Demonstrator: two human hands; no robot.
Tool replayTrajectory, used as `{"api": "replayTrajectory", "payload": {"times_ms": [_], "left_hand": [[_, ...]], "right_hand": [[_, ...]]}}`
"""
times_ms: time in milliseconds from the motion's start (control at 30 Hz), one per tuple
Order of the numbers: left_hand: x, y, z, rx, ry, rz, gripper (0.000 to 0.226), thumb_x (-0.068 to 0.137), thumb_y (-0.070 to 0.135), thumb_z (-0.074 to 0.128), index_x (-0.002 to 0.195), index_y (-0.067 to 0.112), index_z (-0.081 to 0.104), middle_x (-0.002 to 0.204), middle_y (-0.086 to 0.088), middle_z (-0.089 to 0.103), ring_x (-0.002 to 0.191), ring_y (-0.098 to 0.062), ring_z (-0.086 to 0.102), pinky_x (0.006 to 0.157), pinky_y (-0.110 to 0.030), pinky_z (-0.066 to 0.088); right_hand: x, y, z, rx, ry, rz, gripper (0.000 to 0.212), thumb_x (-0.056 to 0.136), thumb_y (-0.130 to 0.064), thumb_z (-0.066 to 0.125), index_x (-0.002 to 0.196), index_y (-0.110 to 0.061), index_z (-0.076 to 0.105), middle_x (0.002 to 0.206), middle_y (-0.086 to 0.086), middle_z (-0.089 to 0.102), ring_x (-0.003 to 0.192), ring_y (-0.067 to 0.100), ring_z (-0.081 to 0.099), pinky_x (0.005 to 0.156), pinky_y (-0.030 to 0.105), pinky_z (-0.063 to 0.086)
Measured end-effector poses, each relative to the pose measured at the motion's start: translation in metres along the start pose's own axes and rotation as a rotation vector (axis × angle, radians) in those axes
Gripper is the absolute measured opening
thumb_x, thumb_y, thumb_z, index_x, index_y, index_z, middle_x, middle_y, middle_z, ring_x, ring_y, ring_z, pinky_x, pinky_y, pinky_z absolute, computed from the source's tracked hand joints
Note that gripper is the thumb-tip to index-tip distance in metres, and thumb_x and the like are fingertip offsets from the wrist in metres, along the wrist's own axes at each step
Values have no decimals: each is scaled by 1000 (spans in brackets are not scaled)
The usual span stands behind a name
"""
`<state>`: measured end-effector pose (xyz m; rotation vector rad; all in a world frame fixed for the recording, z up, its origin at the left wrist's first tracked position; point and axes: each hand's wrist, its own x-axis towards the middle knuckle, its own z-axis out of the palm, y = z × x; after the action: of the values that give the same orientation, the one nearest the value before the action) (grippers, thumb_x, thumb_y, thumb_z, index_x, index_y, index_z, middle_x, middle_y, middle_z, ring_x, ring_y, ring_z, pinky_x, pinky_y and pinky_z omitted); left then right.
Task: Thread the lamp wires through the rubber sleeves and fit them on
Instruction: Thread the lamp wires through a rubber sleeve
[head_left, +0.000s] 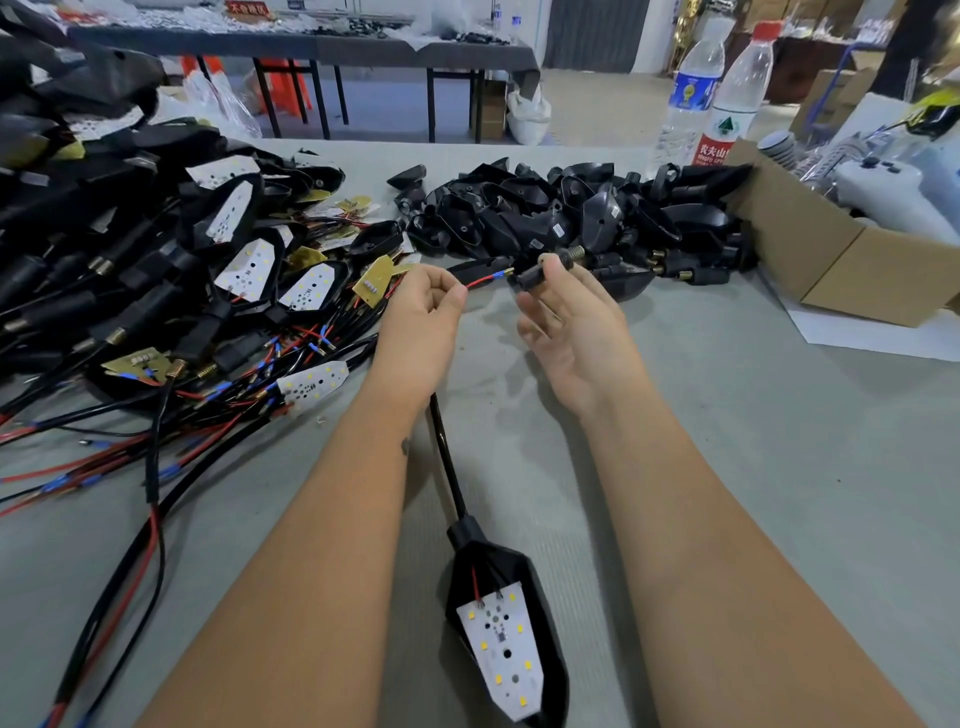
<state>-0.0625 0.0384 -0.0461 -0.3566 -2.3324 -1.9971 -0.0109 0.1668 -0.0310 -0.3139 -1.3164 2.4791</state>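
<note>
— What are the hands doing?
— The left hand (422, 306) is pinching the red wire (480, 281). The right hand (563, 322) is pinching the black rubber sleeve (530, 276), just beside the wire tip.
— And the lamp (506, 631)?
— It is lying on the worktop (753, 441), between both arms.

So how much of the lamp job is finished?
Done-looking: the heap of wired lamps on the left. In hand: the left hand pinches the red and blue wires, tips just short of the rubber sleeve in the right hand. Left: threading this lamp, plus the pile of black housings behind.
</note>
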Motion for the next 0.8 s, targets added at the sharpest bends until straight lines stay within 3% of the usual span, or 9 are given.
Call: {"api": "replayTrajectory", "payload": {"times_ms": [133, 433, 533, 700, 800], "left_hand": [[-3, 2, -1, -45, -56, 50, 16, 101, 14, 46, 87, 22, 49, 67, 6, 56, 45, 3, 41, 47, -14, 31], [-4, 5, 4, -133, -32, -37, 15, 103, 16, 38, 90, 21, 44, 65, 5, 67, 46, -3, 43, 46, -17, 34], [-3, 7, 2, -202, 32, -117, 15, 104, 18, 36, 91, 19, 43, 70, 3, 59, 42, -5, 35, 41, -17, 30], [-1, 6, 1, -185, 8, -126, 8, 97, 20, 54, 94, 17, 61, 56, 10, 47, 43, -3, 36, 39, -14, 29], [-3, 5, 1, -196, -1, -126, 14, 96, 21, 57, 84, 19, 64, 52, 12, 42, 41, -3, 33, 39, -14, 28]], "right_hand": [[-3, 1, 1, -63, -155, -5, 8, 95, -16, 60, 88, -18, 63, 90, 4, 66, 92, 21, 64, 75, 26, 52], [-2, 5, 5, -92, -89, -71, 15, 94, -7, 61, 81, -16, 64, 83, 5, 66, 81, 18, 61, 78, 29, 48], [-1, 6, 6, -89, -79, -64, 13, 93, -8, 62, 82, -13, 63, 81, 5, 67, 80, 18, 61, 76, 27, 48], [0, 8, 5, -157, -102, -62, 9, 93, -9, 62, 85, -13, 62, 78, 4, 66, 81, 18, 61, 75, 26, 50], [0, 8, 4, -167, -110, -61, 9, 93, -9, 61, 86, -14, 62, 78, 3, 65, 81, 18, 60, 75, 26, 49]]}}
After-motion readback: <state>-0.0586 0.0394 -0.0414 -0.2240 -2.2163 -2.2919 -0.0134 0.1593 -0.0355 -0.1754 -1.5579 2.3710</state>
